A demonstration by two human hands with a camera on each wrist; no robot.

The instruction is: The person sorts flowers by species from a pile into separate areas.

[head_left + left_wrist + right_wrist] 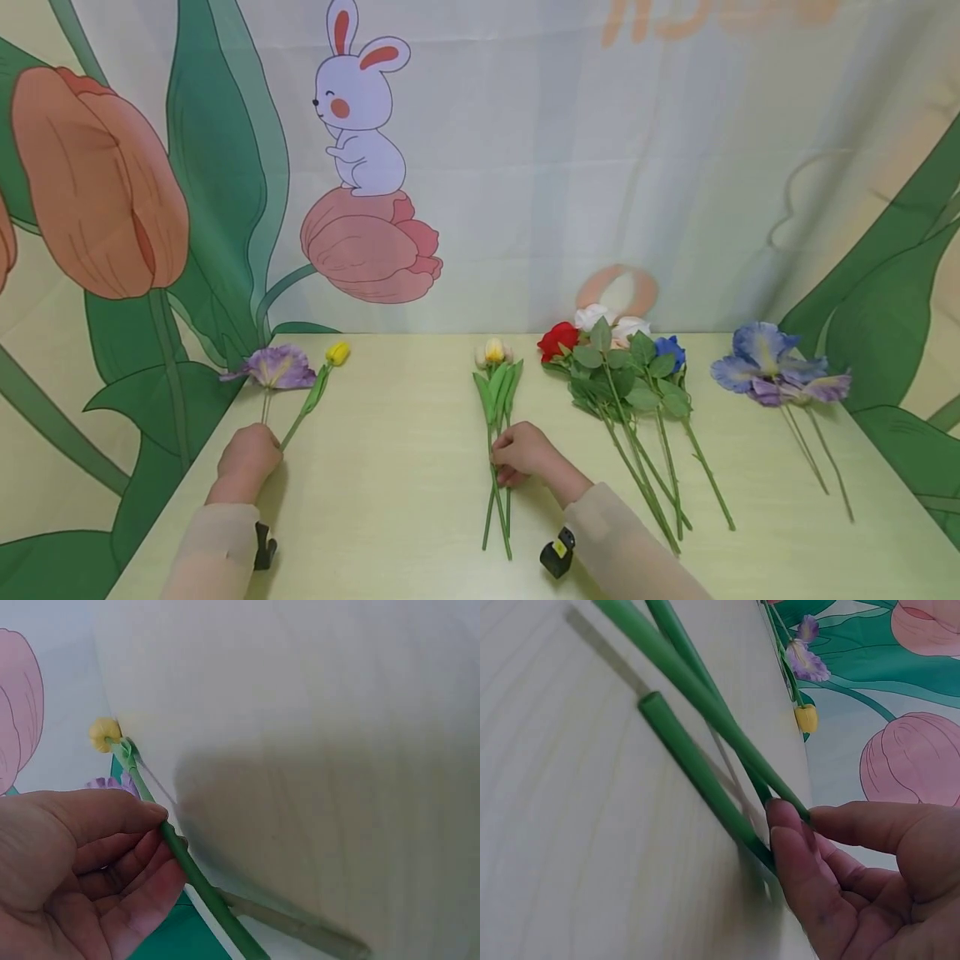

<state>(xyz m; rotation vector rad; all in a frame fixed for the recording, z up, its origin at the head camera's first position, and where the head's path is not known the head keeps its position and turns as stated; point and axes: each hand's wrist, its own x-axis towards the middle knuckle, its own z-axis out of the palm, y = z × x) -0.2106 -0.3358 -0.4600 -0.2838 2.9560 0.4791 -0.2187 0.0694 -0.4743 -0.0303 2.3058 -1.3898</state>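
In the head view my left hand is at the left of the table, with a yellow tulip and a purple iris lying beyond it. Up close, the left thumb and fingers pinch the tulip's green stem; whether they also hold the iris stem, I cannot tell. Near the middle, my right hand is at a small bunch of pale tulips whose stems cross. Its thumb and fingertips pinch a green stem, while another stem end runs beside the fingers.
Roses in red, white and blue lie to the right of my right hand. Farther right are blue and purple irises. A printed cloth hangs behind the table.
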